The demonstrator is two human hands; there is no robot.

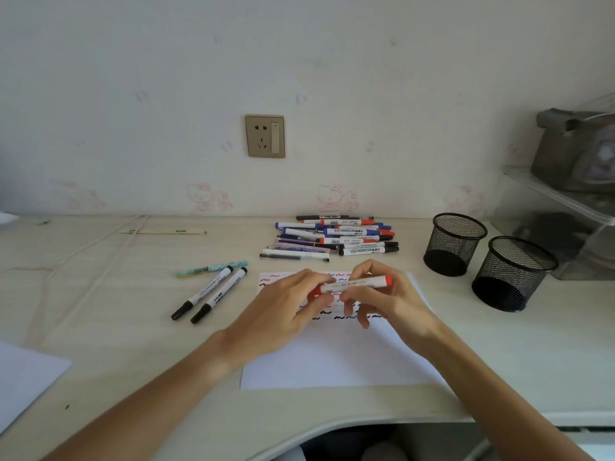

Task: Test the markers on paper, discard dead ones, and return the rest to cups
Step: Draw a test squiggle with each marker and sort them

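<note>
A white sheet of paper (336, 357) lies in front of me, with red, blue and black squiggles along its far part. Above it both hands hold a red whiteboard marker (357, 283) level. My right hand (389, 299) grips its white barrel. My left hand (286, 309) pinches the red cap end. A pile of several markers and pens (336, 239) lies behind the paper. Two black mesh cups (454, 244) (514, 274) stand at the right, apparently with nothing inside.
Two black-capped markers (209, 294) and a teal pen (213, 268) lie left of the paper. A thin cord (86, 257) runs across the left of the desk. Another sheet (23, 380) sits at the near left. A clear shelf unit (565, 201) stands at the far right.
</note>
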